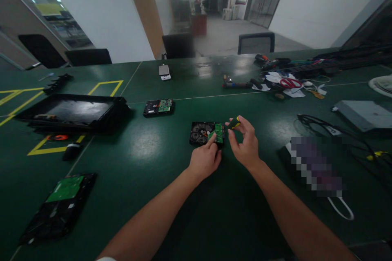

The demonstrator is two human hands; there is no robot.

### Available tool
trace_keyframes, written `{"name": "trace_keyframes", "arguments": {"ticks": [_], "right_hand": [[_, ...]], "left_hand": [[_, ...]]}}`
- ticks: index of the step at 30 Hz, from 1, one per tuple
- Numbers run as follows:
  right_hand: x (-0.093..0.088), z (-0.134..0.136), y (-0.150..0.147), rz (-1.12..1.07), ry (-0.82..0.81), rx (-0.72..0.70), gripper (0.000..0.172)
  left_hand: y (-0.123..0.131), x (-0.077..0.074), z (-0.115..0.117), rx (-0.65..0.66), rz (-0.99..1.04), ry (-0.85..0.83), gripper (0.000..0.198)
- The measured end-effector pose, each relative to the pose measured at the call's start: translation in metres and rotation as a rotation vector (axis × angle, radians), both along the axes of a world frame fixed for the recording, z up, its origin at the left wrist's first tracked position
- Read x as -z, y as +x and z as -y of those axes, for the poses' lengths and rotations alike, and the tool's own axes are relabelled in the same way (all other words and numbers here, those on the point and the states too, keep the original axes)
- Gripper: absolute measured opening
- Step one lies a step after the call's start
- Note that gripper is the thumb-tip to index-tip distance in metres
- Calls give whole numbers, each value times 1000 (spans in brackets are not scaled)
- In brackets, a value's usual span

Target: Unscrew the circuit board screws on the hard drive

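Observation:
In front of me a hard drive [200, 131] lies flat on the green table, its black underside and green circuit board facing up. My left hand [204, 159] is at its near edge, the index finger pressed onto the board and the other fingers curled. Just right of the drive, my right hand [245, 140] pinches a screwdriver [234, 123] with a dark green and yellow handle between thumb and fingers. The handle is tilted; I cannot make out the screwdriver's tip or whether it touches the drive.
A second hard drive [158, 107] lies farther back, and a larger one [59, 204] near left. Black trays [76, 110] stand at left. On the right are a blurred-out object [317, 167], black cables [321, 124], a grey metal box [364, 114], and tools with cables [288, 77] behind.

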State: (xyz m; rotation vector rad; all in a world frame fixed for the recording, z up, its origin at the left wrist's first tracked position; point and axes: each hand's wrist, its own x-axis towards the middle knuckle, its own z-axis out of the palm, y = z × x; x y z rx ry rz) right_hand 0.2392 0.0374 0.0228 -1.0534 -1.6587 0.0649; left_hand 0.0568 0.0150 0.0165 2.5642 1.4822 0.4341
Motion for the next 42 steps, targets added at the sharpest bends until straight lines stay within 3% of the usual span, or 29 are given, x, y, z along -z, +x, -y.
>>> {"name": "trace_keyframes", "arguments": {"ticks": [7, 13, 22, 28, 35, 42], "right_hand": [[2, 0, 2, -3, 53, 77, 66], [-2, 2, 1, -5, -12, 8, 64], [0, 0, 3, 53, 69, 128, 64], [-3, 2, 0, -46, -21, -28, 65], [0, -1, 1, 47, 67, 142, 66], [-1, 0, 1, 11, -15, 58, 65]], "left_hand": [[3, -3, 3, 17, -105, 20, 26], [2, -3, 5, 14, -144, 32, 26], [1, -2, 5, 10, -154, 17, 27], [1, -4, 5, 3, -160, 1, 27], [1, -4, 5, 3, -153, -3, 28], [1, -2, 4, 8, -150, 15, 29]]}}
